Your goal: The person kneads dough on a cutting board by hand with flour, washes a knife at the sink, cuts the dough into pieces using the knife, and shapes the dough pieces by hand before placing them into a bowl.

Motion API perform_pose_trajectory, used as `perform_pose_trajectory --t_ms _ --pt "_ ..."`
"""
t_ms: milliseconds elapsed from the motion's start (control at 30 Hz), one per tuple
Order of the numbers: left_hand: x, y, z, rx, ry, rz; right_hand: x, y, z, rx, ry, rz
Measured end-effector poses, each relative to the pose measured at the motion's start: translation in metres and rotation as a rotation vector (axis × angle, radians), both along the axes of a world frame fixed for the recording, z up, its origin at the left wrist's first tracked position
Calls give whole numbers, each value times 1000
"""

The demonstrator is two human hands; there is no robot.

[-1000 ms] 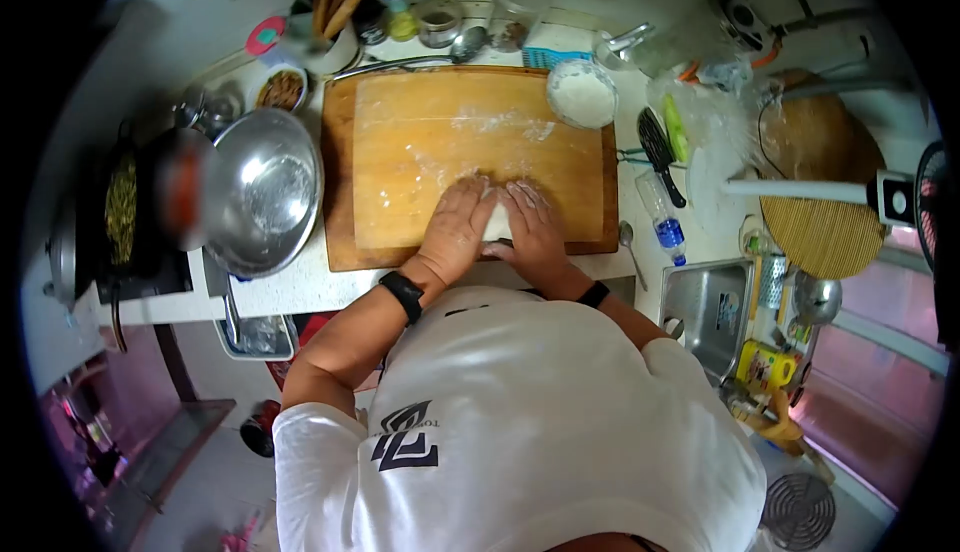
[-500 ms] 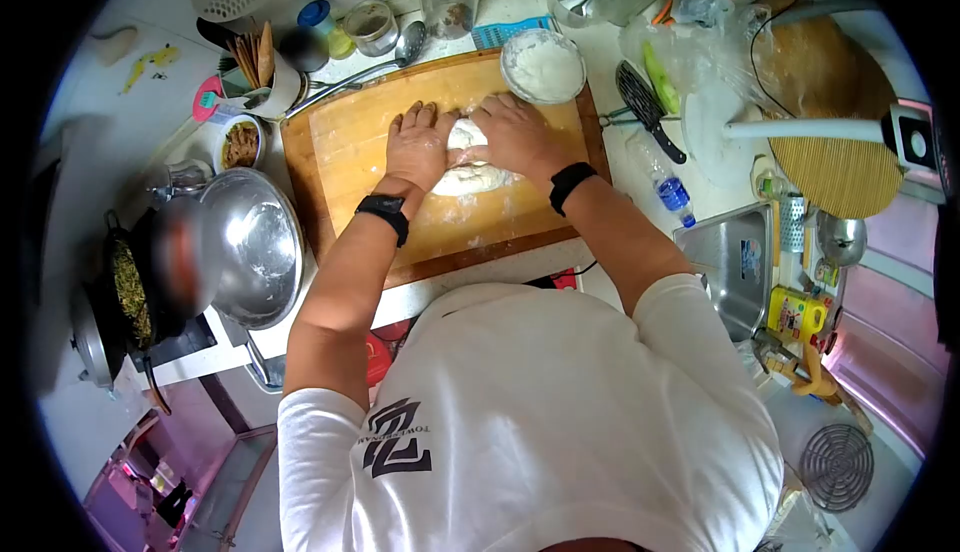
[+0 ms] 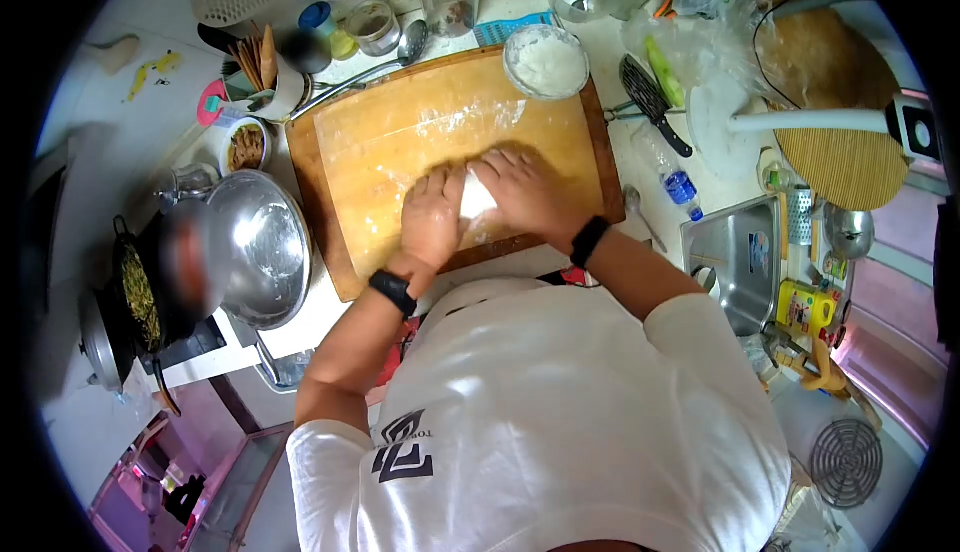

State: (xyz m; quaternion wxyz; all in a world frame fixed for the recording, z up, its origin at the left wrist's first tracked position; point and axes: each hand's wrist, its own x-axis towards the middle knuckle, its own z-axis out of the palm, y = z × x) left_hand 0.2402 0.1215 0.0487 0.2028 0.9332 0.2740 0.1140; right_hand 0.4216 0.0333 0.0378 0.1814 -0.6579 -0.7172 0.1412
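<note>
White dough [image 3: 477,198] lies on the floured wooden board [image 3: 400,142], close to its front edge. My left hand [image 3: 434,214] cups its left side with the fingers curled over it. My right hand [image 3: 524,190] presses on the other side, fingers bent over the far part. Only a narrow strip of dough shows between the hands; the rest is hidden under them. A bowl of white flour [image 3: 546,62] sits at the board's far right corner. Flour streaks mark the wood beyond my hands.
A large metal bowl [image 3: 262,252] stands left of the board, near a wok of chopped greens [image 3: 138,287]. At right are a cleaver [image 3: 655,107], a plastic bottle [image 3: 682,190] and the sink [image 3: 735,252]. A ladle [image 3: 411,42] lies along the back.
Both hands have moved nearer to my body along with the dough. It was spread out more before and is now gathered between them. Floured wood shows where they were.
</note>
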Motion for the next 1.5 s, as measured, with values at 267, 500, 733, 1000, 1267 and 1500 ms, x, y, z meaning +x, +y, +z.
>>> perform_pose_trajectory --t_ms 267,500,733,1000,1267,1500 --pt "32 57 -23 102 203 91 29 66 1 -79 -120 -35" --pt "3 0 -7 65 45 53 13 7 17 -5 72 70" --pt "-14 -40 -3 16 156 -64 -17 -54 -5 90 -88 -91" --pt "-9 -8 -5 48 140 -106 7 -19 6 -144 82 -34" --pt "25 44 24 -157 218 -62 29 13 21 19 231 -343" --pt "42 39 0 -714 106 417 23 31 22 -167 318 -470"
